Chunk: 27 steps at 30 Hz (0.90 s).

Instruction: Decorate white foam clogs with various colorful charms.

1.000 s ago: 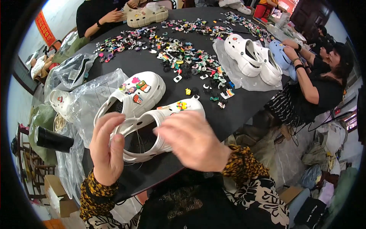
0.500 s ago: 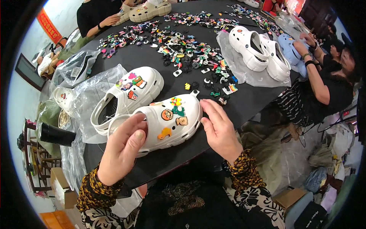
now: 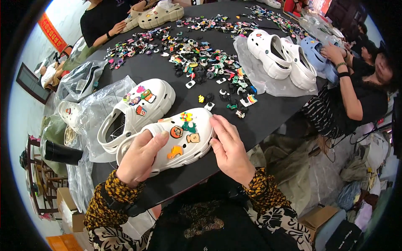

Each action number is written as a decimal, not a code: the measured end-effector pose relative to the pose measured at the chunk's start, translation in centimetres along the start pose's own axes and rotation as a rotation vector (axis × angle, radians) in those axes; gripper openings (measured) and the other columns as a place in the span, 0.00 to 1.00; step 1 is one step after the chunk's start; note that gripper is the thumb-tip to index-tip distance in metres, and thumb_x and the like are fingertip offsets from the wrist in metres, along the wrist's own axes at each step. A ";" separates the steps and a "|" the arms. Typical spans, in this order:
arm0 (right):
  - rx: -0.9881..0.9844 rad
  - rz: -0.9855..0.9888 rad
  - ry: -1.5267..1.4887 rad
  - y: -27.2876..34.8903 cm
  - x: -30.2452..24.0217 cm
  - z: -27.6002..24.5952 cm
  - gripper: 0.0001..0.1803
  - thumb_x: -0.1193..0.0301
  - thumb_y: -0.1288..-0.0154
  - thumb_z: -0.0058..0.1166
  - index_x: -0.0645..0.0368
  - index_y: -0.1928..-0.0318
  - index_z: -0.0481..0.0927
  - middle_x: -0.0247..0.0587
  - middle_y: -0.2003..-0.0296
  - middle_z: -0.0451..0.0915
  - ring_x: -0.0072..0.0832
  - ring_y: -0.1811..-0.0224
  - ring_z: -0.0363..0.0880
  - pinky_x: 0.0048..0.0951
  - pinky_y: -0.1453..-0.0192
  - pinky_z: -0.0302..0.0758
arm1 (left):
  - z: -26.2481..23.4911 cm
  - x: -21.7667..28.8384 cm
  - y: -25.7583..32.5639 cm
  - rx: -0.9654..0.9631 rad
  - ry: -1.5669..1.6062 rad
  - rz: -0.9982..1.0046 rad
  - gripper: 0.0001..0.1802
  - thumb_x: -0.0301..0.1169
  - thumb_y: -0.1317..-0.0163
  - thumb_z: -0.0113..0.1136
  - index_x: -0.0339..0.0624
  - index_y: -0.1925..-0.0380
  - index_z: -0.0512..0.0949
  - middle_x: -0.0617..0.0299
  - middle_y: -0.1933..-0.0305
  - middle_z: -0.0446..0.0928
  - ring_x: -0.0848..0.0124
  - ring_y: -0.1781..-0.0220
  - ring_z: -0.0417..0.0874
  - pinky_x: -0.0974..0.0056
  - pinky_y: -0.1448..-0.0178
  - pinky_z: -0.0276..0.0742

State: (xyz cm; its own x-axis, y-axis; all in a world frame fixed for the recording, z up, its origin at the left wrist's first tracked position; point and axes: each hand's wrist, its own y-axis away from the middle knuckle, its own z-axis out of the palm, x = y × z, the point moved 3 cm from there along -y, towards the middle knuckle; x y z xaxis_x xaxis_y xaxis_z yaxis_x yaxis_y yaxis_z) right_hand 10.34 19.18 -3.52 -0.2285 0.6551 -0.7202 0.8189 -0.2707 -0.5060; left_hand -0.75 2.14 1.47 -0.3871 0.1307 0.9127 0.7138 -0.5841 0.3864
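A white clog (image 3: 196,149) with several colourful charms on its upper is between my hands at the table's near edge. My left hand (image 3: 138,162) is closed on it at the foot opening, thumb on top and fingers inside. At the toe end, my right hand (image 3: 231,154) presses its fingers and thumb against the side; the fingertips underneath are hidden. The matching white clog (image 3: 161,95), also bearing charms, stands just beyond to the left. Past the toe lie a small yellow charm (image 3: 201,98) and a white one (image 3: 209,106).
Loose charms (image 3: 205,62) spread across the dark table (image 3: 144,67). Another white clog pair (image 3: 268,54) sits on plastic at right. Clear bags (image 3: 121,90) and a black cylinder (image 3: 63,152) are left. Nearby people handle beige clogs (image 3: 161,16) and a blue clog (image 3: 312,52).
My left hand has come down onto the clog's opening, thumb now on the upper. My right hand has moved left and now touches the toe. The view has shifted slightly.
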 end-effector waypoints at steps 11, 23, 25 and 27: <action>-0.021 -0.119 -0.043 -3.2 -1.4 0.2 0.24 0.80 0.37 0.51 0.69 0.40 0.68 0.58 0.41 0.67 0.50 0.39 0.68 0.40 0.35 0.66 | -2.8 1.9 -3.1 0.112 -0.227 0.185 0.15 0.30 0.37 0.55 0.25 0.60 0.75 0.53 0.62 0.79 0.70 0.62 0.81 0.67 0.59 0.78; -0.186 -0.239 -0.103 -6.7 -6.3 -0.3 0.17 0.79 0.40 0.56 0.64 0.49 0.77 0.53 0.53 0.78 0.48 0.51 0.77 0.38 0.46 0.74 | -2.3 3.4 -5.7 0.132 -0.550 0.156 0.27 0.49 0.37 0.54 0.29 0.70 0.79 0.63 0.86 0.69 0.76 0.89 0.68 0.67 0.87 0.58; -0.324 -0.274 -0.104 -5.8 -6.3 1.1 0.17 0.78 0.40 0.56 0.64 0.49 0.78 0.52 0.54 0.78 0.47 0.51 0.77 0.38 0.47 0.74 | -3.7 3.9 -5.1 0.043 -0.716 0.363 0.26 0.49 0.34 0.52 0.30 0.68 0.79 0.59 0.82 0.73 0.73 0.77 0.77 0.64 0.75 0.70; -0.452 -0.270 -0.022 -5.1 -6.9 1.7 0.16 0.76 0.41 0.59 0.62 0.51 0.80 0.50 0.55 0.80 0.44 0.51 0.78 0.39 0.46 0.74 | -5.5 3.1 -4.2 -0.086 -0.564 0.424 0.24 0.49 0.30 0.51 0.35 0.61 0.78 0.58 0.72 0.77 0.72 0.69 0.77 0.63 0.62 0.74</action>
State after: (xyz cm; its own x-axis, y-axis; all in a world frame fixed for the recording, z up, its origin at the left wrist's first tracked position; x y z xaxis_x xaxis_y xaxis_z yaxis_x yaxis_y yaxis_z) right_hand 6.84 14.82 3.24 -0.4700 0.6428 -0.6048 0.8735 0.2401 -0.4236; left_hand -8.19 0.61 1.95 0.2911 0.2592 0.9209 0.6783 -0.7348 -0.0076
